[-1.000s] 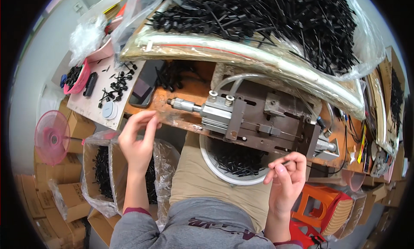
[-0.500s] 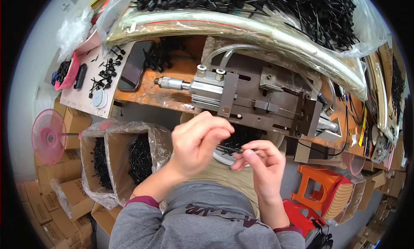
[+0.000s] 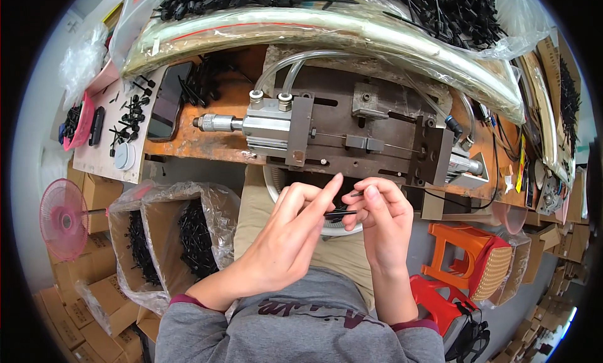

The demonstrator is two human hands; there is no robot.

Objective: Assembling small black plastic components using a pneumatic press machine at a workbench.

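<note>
My right hand is closed, its thumb and fingers pinching thin black rods; one tip shows by the thumb and another rod lies lower against the fingers. My left hand is just left of it, fingers stretched out and slightly apart. Its fingertips come close to the rods' left ends; whether they touch cannot be seen, and its thumb is hidden. Below both hands a round white tub with black pieces sits at my lap. Beyond them is a brown metal fixture with a silver air cylinder and a small grey block.
Loose black parts, a phone and a round white container lie at the left of the bench. Plastic-lined cartons of black parts and a pink fan stand left. Orange and red stools stand right.
My left hand has gone from curled fingers to stretched ones, and has moved lower. The right hand has risen slightly, still pinching black rods. The view has shifted, moving the bench leftward.
</note>
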